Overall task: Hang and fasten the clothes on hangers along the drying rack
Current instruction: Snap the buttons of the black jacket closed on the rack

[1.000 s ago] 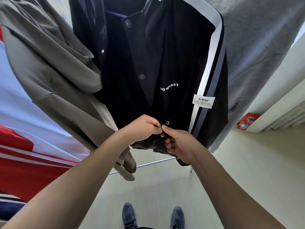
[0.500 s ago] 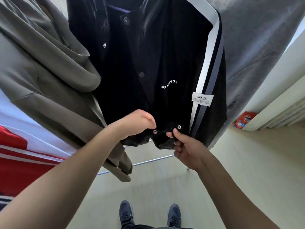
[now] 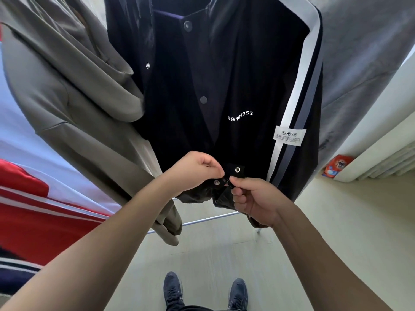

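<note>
A black jacket [image 3: 244,70] with a white and grey sleeve stripe hangs in front of me, its front gaping open above the hem. My left hand [image 3: 197,168] pinches the left side of the hem beside a metal snap [image 3: 217,182]. My right hand [image 3: 253,198] pinches the right side of the hem just below another snap [image 3: 237,169]. The two hands almost touch at the fingertips. Two snaps higher up on the placket are unfastened. The hanger is hidden inside the collar.
An olive hooded garment [image 3: 74,104] hangs at the left, a grey garment [image 3: 363,48] at the right. A metal rack bar [image 3: 206,219] runs low behind the hem. Red, white and navy fabric [image 3: 33,209] lies far left. A detergent bag [image 3: 336,168] sits on the floor by the wall.
Half a second ago the hands held the two hem edges apart; they have come together again at the bottom snaps. The view has tilted down slightly.
</note>
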